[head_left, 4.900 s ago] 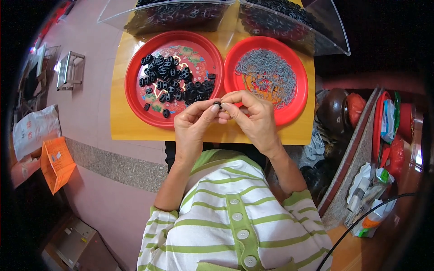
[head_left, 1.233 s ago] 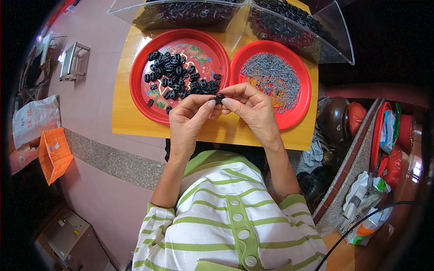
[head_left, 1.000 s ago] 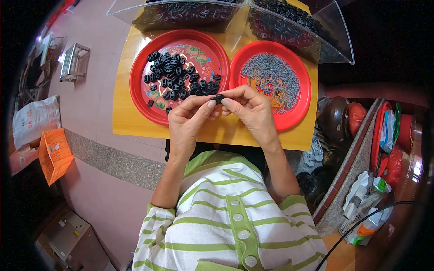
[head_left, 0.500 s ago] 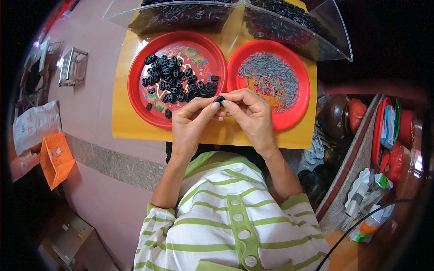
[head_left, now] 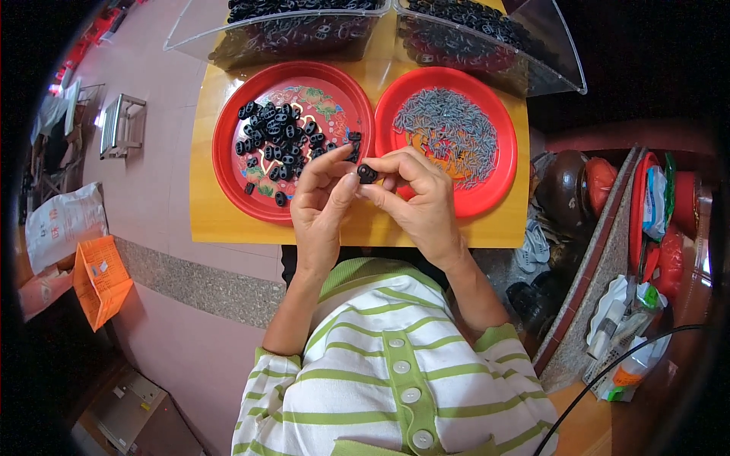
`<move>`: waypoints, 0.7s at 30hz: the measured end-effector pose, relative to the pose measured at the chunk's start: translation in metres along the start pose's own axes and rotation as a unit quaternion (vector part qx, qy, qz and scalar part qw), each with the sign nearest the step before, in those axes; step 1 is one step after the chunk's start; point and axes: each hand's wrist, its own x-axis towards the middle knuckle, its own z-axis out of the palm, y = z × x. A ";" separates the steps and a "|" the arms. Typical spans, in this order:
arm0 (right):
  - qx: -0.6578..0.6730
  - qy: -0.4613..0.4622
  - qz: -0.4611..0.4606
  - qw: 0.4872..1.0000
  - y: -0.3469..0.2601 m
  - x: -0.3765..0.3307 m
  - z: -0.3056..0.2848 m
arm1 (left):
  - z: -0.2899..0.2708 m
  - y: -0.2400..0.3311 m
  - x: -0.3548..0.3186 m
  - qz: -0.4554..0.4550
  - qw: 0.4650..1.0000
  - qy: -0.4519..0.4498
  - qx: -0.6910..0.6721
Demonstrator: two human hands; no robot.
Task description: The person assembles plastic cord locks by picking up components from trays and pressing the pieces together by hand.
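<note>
A small black plastic piece with two holes, resembling a cord lock, is pinched between the thumb and index finger of my right hand. My left hand is just left of it, thumb tip close to or touching the piece, with the fingers apart. Both hands are over the near edges of two red round trays. In the left tray lies a heap of similar black pieces, partly hidden by my left fingers. The right tray holds many thin grey metal bits, too small to tell whether springs or pins.
Two clear plastic bins, the left one and the right one, hold black parts at the yellow table's far side. A metal stool and an orange bag are left. Jars and packets crowd a ledge on the right.
My left fingers have loosened and spread away from the black piece, which both hands gripped before. It now sits in my right fingers, slightly lower, with its holes showing. The view has shifted a little.
</note>
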 end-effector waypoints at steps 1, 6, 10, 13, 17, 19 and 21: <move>0.000 0.000 0.000 1.000 0.001 0.000 -0.002 | -0.003 0.001 0.002 0.053 0.995 -0.048 0.071; 0.102 -0.073 0.055 0.991 0.005 -0.003 -0.014 | -0.025 -0.001 0.010 0.087 0.967 -0.185 0.151; 0.123 -0.087 0.103 0.983 0.007 -0.011 -0.016 | -0.026 -0.008 0.012 0.160 0.944 -0.210 0.199; 0.131 -0.085 0.094 0.983 0.014 -0.014 -0.013 | -0.026 -0.014 0.010 0.178 0.943 -0.187 0.208; 0.206 -0.076 0.150 0.964 0.011 -0.014 -0.006 | -0.024 -0.015 0.008 0.174 0.951 -0.147 0.210; 0.129 -0.097 0.104 0.981 0.014 -0.004 -0.014 | -0.024 -0.013 0.016 0.192 0.940 -0.152 0.239; 0.051 -0.115 0.059 0.990 0.014 0.014 -0.024 | -0.015 -0.002 0.021 0.174 0.936 -0.150 0.266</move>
